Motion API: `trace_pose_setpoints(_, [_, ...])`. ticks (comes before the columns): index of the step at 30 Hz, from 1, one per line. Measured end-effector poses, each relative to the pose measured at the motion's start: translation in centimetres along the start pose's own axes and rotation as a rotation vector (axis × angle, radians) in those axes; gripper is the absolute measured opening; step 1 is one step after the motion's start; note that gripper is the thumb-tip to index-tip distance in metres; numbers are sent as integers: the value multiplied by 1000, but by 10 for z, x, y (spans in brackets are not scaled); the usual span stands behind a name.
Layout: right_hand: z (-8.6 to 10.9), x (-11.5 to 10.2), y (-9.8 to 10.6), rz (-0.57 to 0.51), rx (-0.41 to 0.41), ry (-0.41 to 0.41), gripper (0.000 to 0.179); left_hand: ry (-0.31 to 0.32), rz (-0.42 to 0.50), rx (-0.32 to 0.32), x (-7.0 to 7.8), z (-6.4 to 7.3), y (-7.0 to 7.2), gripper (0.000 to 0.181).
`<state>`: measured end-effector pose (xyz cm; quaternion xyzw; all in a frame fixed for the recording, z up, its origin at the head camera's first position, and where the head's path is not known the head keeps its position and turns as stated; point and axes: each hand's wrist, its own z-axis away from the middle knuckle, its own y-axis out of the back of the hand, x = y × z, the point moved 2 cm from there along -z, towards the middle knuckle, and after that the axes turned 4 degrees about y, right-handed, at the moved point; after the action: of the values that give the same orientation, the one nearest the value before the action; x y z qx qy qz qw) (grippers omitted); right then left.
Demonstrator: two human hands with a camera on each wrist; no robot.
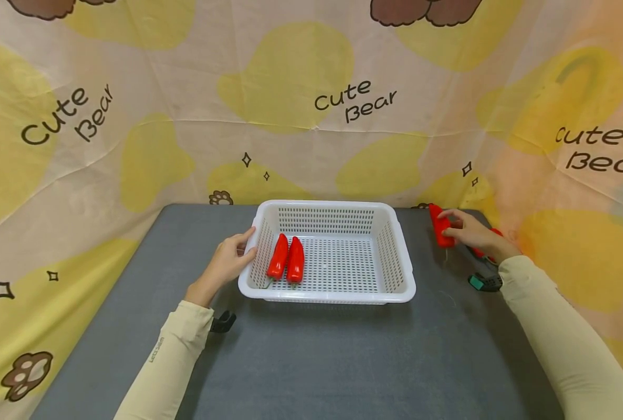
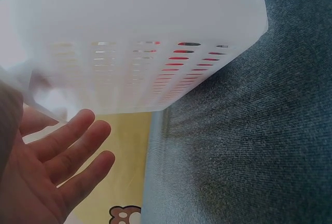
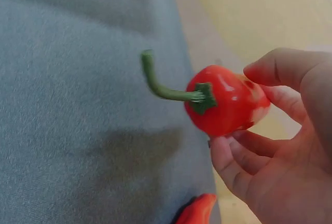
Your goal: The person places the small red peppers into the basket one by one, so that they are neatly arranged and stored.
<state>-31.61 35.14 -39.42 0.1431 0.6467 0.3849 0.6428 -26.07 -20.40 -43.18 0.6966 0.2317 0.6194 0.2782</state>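
Observation:
A white perforated plastic basket (image 1: pixel 326 297) stands on the grey table. Inside it, at the left, lie two red chili peppers, one (image 1: pixel 278 256) beside the other (image 1: pixel 296 260). My left hand (image 1: pixel 227 259) holds the basket's left rim; in the left wrist view several of its fingers (image 2: pixel 85 169) stretch loosely beside the basket wall. To the right of the basket, my right hand (image 1: pixel 471 232) pinches another red chili pepper (image 1: pixel 440 226) between thumb and fingers, above the table. Its curved green stem (image 3: pixel 166 92) points away from the palm in the right wrist view.
More red pepper (image 1: pixel 480 252) shows on the table beneath and behind my right hand, partly hidden; a red tip (image 3: pixel 199 211) appears in the right wrist view. A patterned cloth (image 1: pixel 301 157) hangs behind the table and along its sides.

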Motion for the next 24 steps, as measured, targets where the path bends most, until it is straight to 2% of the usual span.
trace_pose_setpoints(12, [-4,-12,6,0,13,4,58,14,1,0,3,1,2,58])
trace_pose_setpoints(24, [-8,-35,-2,-134,2,31,61,33,-3,-6,4,2,1,58])
